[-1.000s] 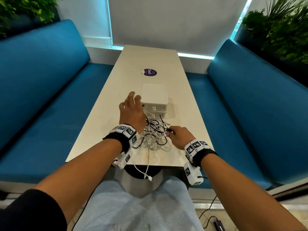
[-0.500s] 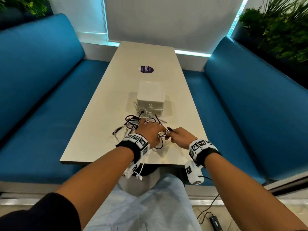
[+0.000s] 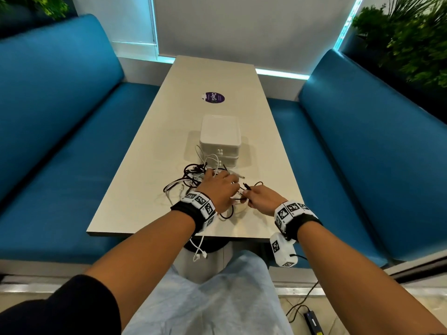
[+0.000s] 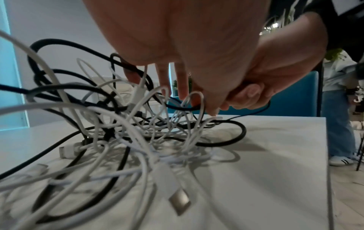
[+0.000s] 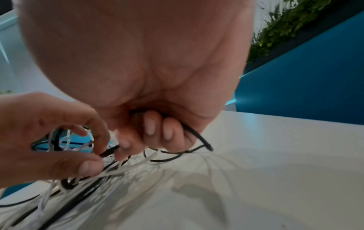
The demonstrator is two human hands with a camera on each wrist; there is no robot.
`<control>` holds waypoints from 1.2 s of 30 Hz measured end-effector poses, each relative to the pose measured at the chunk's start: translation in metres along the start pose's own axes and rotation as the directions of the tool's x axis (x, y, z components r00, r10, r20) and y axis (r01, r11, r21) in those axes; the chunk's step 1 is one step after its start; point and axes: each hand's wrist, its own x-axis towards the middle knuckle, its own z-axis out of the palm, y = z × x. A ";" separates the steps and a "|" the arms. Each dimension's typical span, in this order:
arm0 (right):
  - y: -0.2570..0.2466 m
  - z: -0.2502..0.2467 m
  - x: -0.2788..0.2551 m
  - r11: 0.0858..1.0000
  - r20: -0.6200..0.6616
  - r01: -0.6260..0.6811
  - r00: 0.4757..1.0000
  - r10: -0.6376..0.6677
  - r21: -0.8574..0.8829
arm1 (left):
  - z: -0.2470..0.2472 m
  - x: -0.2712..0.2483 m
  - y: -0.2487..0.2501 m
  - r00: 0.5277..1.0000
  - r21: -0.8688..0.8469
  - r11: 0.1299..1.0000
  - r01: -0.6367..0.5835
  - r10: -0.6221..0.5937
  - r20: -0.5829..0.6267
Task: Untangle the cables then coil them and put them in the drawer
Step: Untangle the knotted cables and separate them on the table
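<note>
at the near end of the long beige laminate table (image 3: 154,146), the tangled heap of thin white and black charging cables (image 3: 193,180) lies at 6 o'clock of the small white plastic two-drawer box (image 3: 220,141), just beside it.

change: one second ago the left hand (image 3: 219,187) lay flat at 9 o'clock of the drawer box, clear of the heap. it now sits on top of the heap, fingers curled down into the loops; the left wrist view shows the fingertips (image 4: 183,91) threaded among white strands, thumb and forefinger closing on a few of them. the heap has spread toward 9 o'clock, with black loops pulled out on that side.

the right hand (image 3: 262,198) remains at 3 o'clock of the heap, fingers curled tight around one thin black cable (image 5: 197,138) with its end sticking out past the knuckles.

meaning: untangling has begun. one hand anchors the heap, the other holds a free end to draw out. no cable is separated or coiled yet, and both drawers appear closed. one white cable end (image 3: 199,256) hangs over the near table edge.
</note>
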 end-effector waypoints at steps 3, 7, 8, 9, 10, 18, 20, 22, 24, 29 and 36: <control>0.001 -0.001 -0.002 0.992 -0.053 0.045 0.997 -0.052 -0.122 | 0.004 0.003 0.003 0.997 0.000 0.998 -0.056 0.056 0.058; 0.007 -0.002 -0.006 0.955 -0.064 0.089 0.992 -0.111 -0.284 | 0.015 -0.001 -0.001 0.997 0.060 0.995 -0.076 0.077 -0.003; 0.010 -0.004 -0.006 0.947 -0.073 0.082 0.991 -0.109 -0.310 | 0.017 -0.001 -0.004 0.997 0.060 0.996 -0.073 0.074 -0.014; 0.013 -0.006 -0.006 0.943 -0.088 0.062 0.992 -0.095 -0.326 | 0.019 -0.001 -0.006 0.997 0.057 0.996 -0.070 0.071 -0.018; 0.016 -0.011 -0.007 0.938 -0.112 0.030 0.991 -0.072 -0.345 | 0.020 -0.001 -0.010 0.997 0.045 0.996 -0.070 0.072 -0.026; 0.043 -0.033 -0.019 0.790 -0.303 -0.251 0.949 0.088 -0.559 | 0.022 -0.001 -0.024 0.997 0.009 1.000 -0.010 0.010 -0.073; 0.038 -0.023 -0.016 0.832 -0.318 -0.246 0.944 0.088 -0.498 | 0.025 0.000 -0.020 0.997 -0.019 1.000 0.014 -0.015 -0.081; 0.029 -0.012 -0.013 0.898 -0.342 -0.198 0.938 0.057 -0.393 | 0.026 0.001 -0.016 0.997 -0.017 0.999 0.027 -0.028 -0.075; 0.016 0.000 -0.008 0.934 -0.344 -0.103 0.939 -0.023 -0.342 | 0.026 0.000 -0.016 0.997 -0.004 1.000 0.023 -0.023 -0.072; -0.012 0.023 0.007 0.927 -0.153 0.115 0.972 -0.179 -0.356 | 0.023 0.001 -0.013 0.995 0.012 0.999 0.049 -0.047 -0.092; -0.008 0.007 0.008 0.884 -0.170 0.045 0.976 -0.139 -0.465 | 0.023 -0.008 -0.029 0.988 0.070 0.993 0.098 -0.089 -0.124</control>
